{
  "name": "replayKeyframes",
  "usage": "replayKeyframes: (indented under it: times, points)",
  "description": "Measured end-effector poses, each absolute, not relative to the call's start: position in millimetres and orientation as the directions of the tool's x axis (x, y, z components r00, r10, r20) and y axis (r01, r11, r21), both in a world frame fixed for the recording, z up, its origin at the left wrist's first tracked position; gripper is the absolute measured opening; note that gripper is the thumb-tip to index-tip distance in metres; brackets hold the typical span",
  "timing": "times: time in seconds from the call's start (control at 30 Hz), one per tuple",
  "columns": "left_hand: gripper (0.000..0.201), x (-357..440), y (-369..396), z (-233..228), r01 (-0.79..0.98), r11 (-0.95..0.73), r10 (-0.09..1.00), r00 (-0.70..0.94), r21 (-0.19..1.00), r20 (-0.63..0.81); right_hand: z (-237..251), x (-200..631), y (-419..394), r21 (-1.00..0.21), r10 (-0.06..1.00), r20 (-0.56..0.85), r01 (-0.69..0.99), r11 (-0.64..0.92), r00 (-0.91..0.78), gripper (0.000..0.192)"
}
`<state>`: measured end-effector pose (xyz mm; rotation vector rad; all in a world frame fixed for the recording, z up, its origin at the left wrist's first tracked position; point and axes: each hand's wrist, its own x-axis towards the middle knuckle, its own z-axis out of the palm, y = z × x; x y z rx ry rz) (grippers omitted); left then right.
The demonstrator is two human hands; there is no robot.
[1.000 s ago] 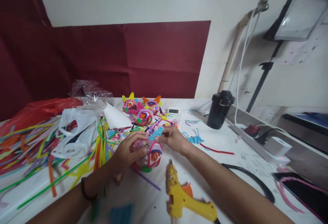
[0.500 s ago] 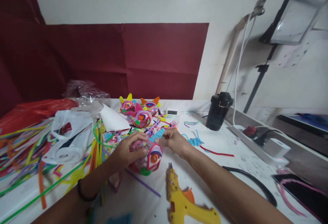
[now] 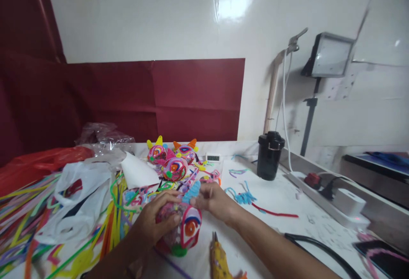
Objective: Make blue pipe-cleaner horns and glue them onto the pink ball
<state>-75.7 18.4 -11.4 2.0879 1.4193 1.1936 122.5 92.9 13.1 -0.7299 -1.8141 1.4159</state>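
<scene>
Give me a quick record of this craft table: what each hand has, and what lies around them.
Left hand: cups a round pipe-cleaner figure with an orange eye.
Right hand: pinches a blue fuzzy piece at the figure's top.
Near front: yellow glue gun, lying on the white table.
Behind: three finished figures, small digital clock.
Left side: loose pipe cleaners, white plastic bag.
Right side: black canister, power strip.

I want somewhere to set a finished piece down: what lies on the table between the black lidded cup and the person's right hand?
In the head view, a tangle of blue pipe cleaners and a red pipe cleaner lie on the white table between the black lidded cup and the right hand.
</scene>
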Motion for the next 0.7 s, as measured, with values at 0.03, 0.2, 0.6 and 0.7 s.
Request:
replayKeyframes:
  times: [0.03, 0.2, 0.6, 0.7]
  points:
    - [0.027, -75.5, 18.2, -11.3, 0.587, -0.441, 0.883, 0.145, 0.679, 0.447, 13.6, 122.4, 92.8, -0.970, 0.784, 0.194, 0.007, 0.244, -0.590, 0.059]
    - [0.026, -73.9, 16.7, -9.0, 0.585, -0.444, 0.882, 0.149, 0.679, 0.447, 16.0, 125.1, 94.4, -0.969, 0.774, 0.180, 0.028, 0.247, -0.606, 0.056]
    - [0.029, -69.7, 13.4, -7.2, 0.578, -0.441, 0.885, 0.150, 0.687, 0.442, -2.4, 120.6, 103.1, -0.950, 0.770, 0.278, -0.042, 0.311, -0.574, 0.051]
    - [0.029, -69.5, 13.3, -7.5, 0.588, -0.452, 0.874, 0.142, 0.671, 0.465, -9.0, 119.0, 105.8, -0.951, 0.761, 0.286, -0.073, 0.301, -0.582, 0.047]
